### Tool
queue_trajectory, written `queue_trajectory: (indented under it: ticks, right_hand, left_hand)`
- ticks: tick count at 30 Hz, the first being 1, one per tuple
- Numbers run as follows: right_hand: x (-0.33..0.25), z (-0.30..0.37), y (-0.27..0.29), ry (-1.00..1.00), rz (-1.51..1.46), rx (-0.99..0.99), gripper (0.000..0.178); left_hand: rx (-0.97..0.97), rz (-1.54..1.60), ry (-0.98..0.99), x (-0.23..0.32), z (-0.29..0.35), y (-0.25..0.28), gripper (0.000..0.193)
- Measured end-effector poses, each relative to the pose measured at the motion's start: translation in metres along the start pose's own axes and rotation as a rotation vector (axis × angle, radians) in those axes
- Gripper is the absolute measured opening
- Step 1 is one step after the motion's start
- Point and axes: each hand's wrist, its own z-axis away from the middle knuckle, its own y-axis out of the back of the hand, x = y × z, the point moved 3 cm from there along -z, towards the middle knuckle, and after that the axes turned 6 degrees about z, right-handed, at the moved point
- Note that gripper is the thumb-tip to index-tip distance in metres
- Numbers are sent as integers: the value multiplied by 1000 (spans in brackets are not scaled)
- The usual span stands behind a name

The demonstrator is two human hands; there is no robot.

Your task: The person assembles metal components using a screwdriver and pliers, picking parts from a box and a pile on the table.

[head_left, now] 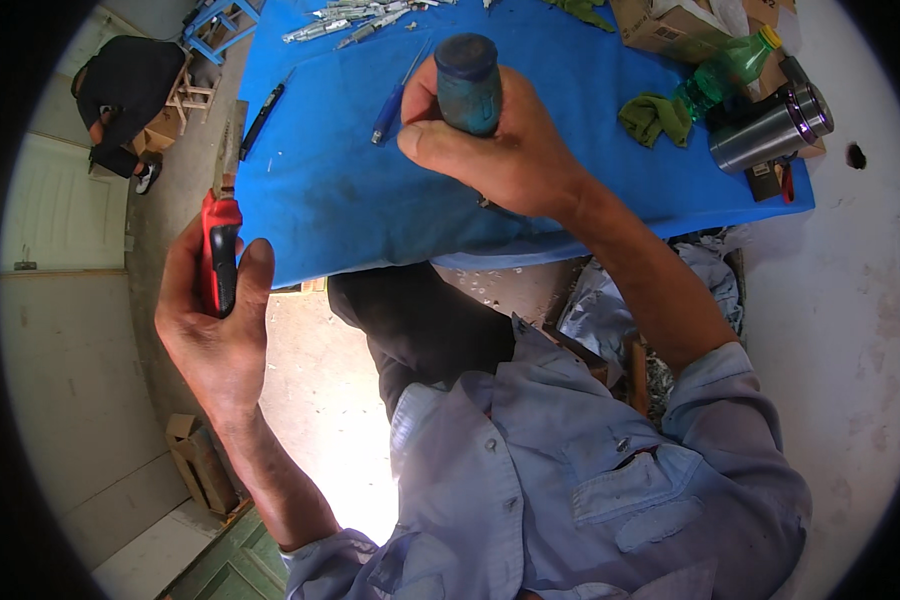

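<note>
My left hand (210, 330) is closed around a red-and-black handled tool (220, 250), held upright off the table's left edge. A narrow brownish-grey strip (230, 150) stands in line above it; whether it belongs to the tool I cannot tell. Over the table, my right hand (505, 155) grips a thick, dark blue-green tool handle (468, 88), its butt end facing up. The working end is hidden below my fist. Just left of that hand a blue-handled screwdriver (388, 115) lies on the blue tablecloth (340, 200). A black pen-like tool (265, 118) lies farther left.
Several slim metal parts (345, 20) are heaped at the far edge. To the right are a green bottle (725, 75), a steel flask (770, 128), a green cloth (656, 118) and a cardboard box (675, 35). Another person (130, 90) sits bent over at far left.
</note>
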Motion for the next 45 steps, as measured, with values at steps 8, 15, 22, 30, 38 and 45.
queue_trajectory:
  ticks: [8,15,22,30,38,45]
  right_hand:
    - [-4,1,2,-46,70,82,11]
    - [-3,5,2,-61,97,110,17]
    - [3,13,4,67,163,148,26]
    - [6,18,9,120,153,216,28]
    - [-3,19,-4,168,197,217,32]
    - [-4,21,-7,140,142,219,28]
  left_hand:
    - [-18,-40,77,-22,4,-18,38]
    - [-71,-113,156,-47,13,-37,43]
    - [-67,-90,164,-46,13,-38,44]
    - [-49,21,144,-23,12,-37,43]
    - [-52,82,53,16,12,-31,44]
    - [-8,4,-129,86,8,-18,48]
